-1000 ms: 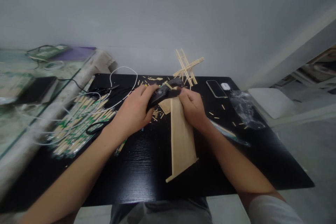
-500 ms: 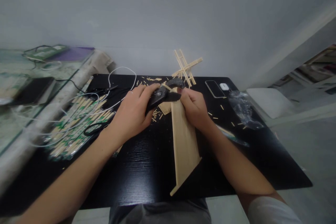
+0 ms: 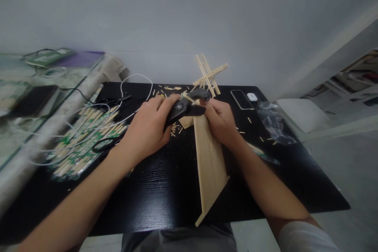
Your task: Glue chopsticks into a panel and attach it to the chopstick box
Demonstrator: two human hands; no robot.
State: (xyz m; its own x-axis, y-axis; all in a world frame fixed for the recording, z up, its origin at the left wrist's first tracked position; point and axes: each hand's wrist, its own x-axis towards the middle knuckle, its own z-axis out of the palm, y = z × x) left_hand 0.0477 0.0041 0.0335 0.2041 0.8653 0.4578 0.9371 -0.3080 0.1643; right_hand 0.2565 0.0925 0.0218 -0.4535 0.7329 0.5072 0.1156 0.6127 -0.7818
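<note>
My left hand (image 3: 152, 124) is wrapped round a black hand cutter (image 3: 183, 106), like pruning shears, whose jaws are apart around a stick end at the top of a pale wooden panel (image 3: 210, 161). The panel is long and flat, with thin sticks along its left side and lower edge, and it slants down toward me. My right hand (image 3: 220, 120) grips the panel's upper right edge, close to the jaws. Behind the hands stands a cross-shaped frame of thin sticks (image 3: 209, 75). A small wooden piece (image 3: 186, 121) shows partly under the cutter.
Bundles of sticks in green-marked wrappers (image 3: 85, 141), scissors (image 3: 106, 144) and a white cable (image 3: 152, 86) lie on the left. A phone (image 3: 241, 99), a white case (image 3: 252, 97) and clear plastic (image 3: 273, 124) are on the right. Stick offcuts (image 3: 174, 130) dot the black table (image 3: 153, 193).
The panel's lower end has swung slightly to the right and toward me. Both hands keep their grips, and the cutter has shifted a little to the right.
</note>
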